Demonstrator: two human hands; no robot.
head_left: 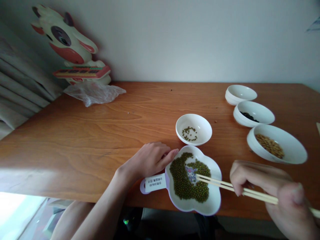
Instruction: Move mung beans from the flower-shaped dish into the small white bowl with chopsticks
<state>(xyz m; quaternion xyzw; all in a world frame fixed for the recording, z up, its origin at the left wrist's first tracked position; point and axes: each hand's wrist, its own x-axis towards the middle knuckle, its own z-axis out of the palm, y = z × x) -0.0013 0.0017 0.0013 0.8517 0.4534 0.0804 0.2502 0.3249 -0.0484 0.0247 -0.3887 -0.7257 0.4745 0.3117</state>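
Slantwise, 2 slender wooden chopsticks [260, 196] reach into the lobed dish [215, 198].

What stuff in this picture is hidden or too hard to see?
Head view: the chopsticks' back ends are cut off by the picture's right edge.
Head view: the left hand's curled fingertips are tucked behind the hand itself.
Head view: the dark bits are too small to name, and the near wall of their bowl may hide some.
Head view: the pale thing is mostly cut off by the right edge.
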